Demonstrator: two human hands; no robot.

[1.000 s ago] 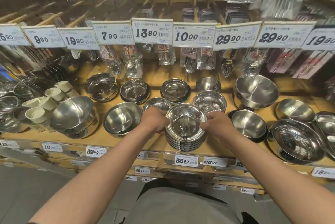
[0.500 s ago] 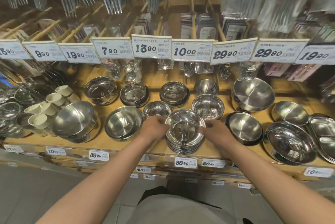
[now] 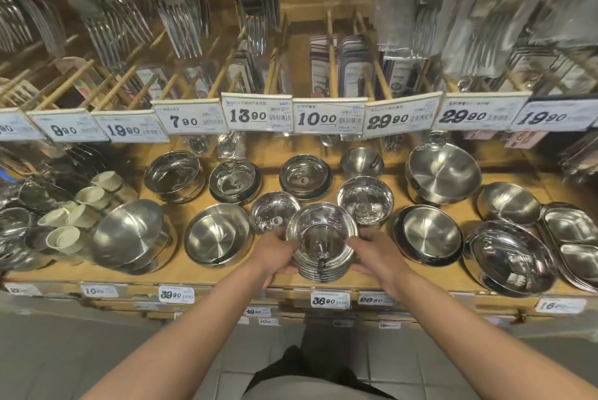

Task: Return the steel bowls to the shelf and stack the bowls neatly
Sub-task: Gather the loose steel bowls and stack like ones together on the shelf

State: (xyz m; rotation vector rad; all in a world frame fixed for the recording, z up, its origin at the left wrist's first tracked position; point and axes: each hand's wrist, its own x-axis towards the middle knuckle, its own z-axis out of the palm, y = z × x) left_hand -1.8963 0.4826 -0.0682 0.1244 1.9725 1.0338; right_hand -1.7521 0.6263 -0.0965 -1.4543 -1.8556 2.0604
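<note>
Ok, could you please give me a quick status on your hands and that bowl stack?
Left hand and right hand gripping stack of shiny steel bowls at wooden shelf front edge. Neighbouring bowls close.

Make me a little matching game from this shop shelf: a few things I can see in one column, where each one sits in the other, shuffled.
Things:
1. stack of steel bowls
2. cream cups
3. forks
4. 36.90 price tag

Places:
A. hanging above the shelf
B. on the shelf's front edge, below the held stack
C. between the left hand and right hand
D. far left of the shelf

Pairs: 1-C, 2-D, 3-A, 4-B
</note>
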